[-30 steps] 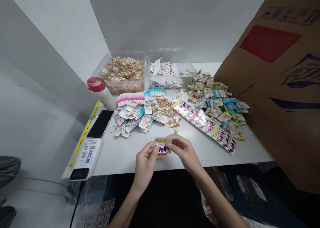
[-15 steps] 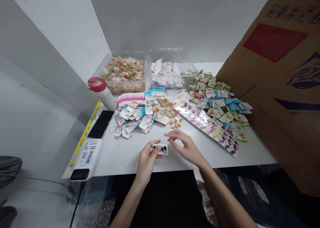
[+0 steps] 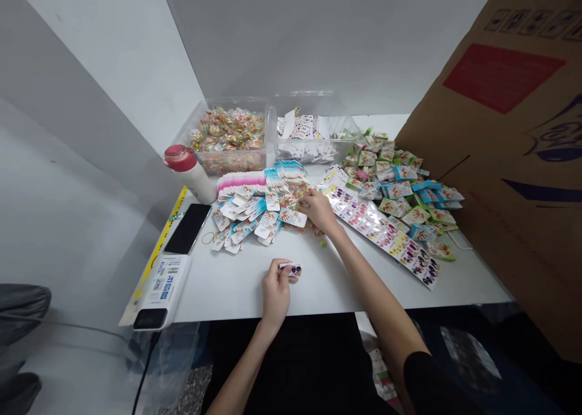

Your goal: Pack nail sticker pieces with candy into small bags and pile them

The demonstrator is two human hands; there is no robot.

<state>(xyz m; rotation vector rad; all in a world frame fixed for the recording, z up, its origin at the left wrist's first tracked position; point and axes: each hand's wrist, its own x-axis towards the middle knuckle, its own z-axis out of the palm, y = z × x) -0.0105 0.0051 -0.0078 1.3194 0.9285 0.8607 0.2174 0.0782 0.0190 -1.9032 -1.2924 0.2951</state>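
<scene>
My left hand [image 3: 276, 290] is closed on a small card printed with dark oval nail designs [image 3: 293, 270], held low over the near part of the table. My right hand [image 3: 320, 210] reaches forward into the pile of small shiny wrapped packets with orange and yellow bits [image 3: 295, 193]. Its fingers are bent together at the pile, and what they pinch, if anything, is hidden. Just left of those fingers lies a loose heap of blue and white folded cards [image 3: 245, 218]. To the right of the hand, long sheets of nail stickers [image 3: 382, 233] lie slanted.
Behind stand a clear bin of wrapped packets [image 3: 230, 154] and a clear bin of printed cards [image 3: 313, 145]. Several small green and blue boxes [image 3: 400, 190] pile up at right, beside a large carton [image 3: 509, 178]. At left are a bottle [image 3: 193, 178], phone [image 3: 187, 228] and power bank [image 3: 162, 290].
My right hand has moved forward from beside the held card to the wrapped packets. My left hand keeps the card, which is now tilted flatter.
</scene>
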